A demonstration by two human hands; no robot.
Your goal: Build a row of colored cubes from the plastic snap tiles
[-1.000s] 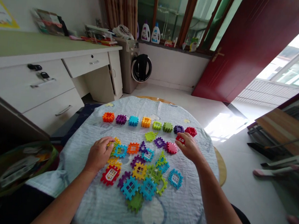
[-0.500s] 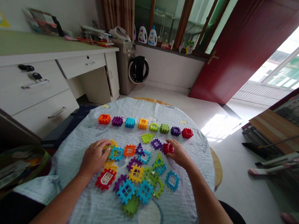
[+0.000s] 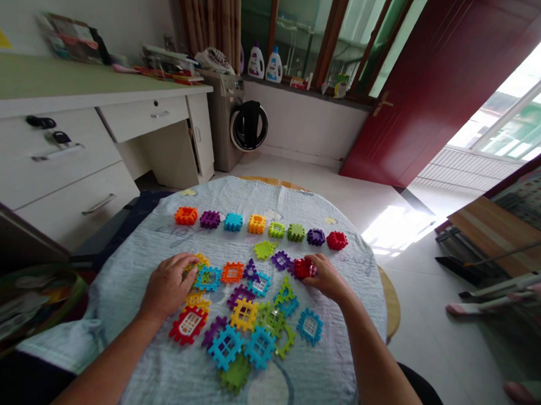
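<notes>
At the left of the scattered pieces, my left hand (image 3: pixel 167 285) curves its fingers and thumb round the side of a yellow building piece (image 3: pixel 201 260), mostly covered by the hand. A blue window-shaped piece (image 3: pixel 208 278) lies against its fingertips, with a red window piece (image 3: pixel 188 324) nearer me. Over on the right, the thumb and fingers of my right hand (image 3: pixel 327 277) close on a red building piece (image 3: pixel 302 268). A purple frame piece (image 3: pixel 281 260) lies just left of it. Between the hands lie several flat toothed pieces, among them a yellow window piece (image 3: pixel 244 315) and a blue one (image 3: pixel 226 346).
Along the far side stands a row of assembled cubes, from an orange cube (image 3: pixel 186 215) to a red cube (image 3: pixel 336 240). A pale blue cloth (image 3: pixel 333 377) covers the round table. Behind are a desk (image 3: pixel 76 83), a washing machine (image 3: pixel 225 117) and a red door (image 3: pixel 396 88).
My right hand's fingers have shifted slightly right, so more of the red piece shows. My left hand keeps its place by the yellow piece. The whole view has drifted a little.
</notes>
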